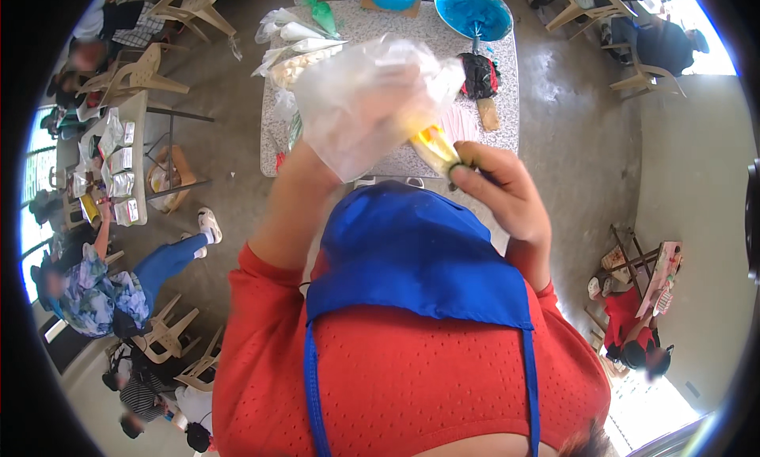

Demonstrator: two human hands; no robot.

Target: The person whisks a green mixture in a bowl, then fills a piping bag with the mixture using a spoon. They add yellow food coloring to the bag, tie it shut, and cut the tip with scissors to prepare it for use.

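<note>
My left hand [372, 112] is inside or behind a large, cloudy clear plastic bag [328, 100] above the table. The plastic veils its fingers and motion smears them, so their grip cannot be told. My right hand [507, 188] is closed, thumb and fingers pinching the narrow dark end of a small piping bag [433, 146]. That bag is whitish with bright yellow filling. Its upper end meets the plastic bag near my left hand; whether it goes inside, I cannot tell.
The speckled table [507, 152] holds white filled piping bags [305, 45], a green-filled bag [323, 15], a blue-smeared bowl [473, 12] and a black-and-red bundle [479, 75]. Plastic chairs [138, 73] and people are around the room. A side table [138, 152] with packets stands left.
</note>
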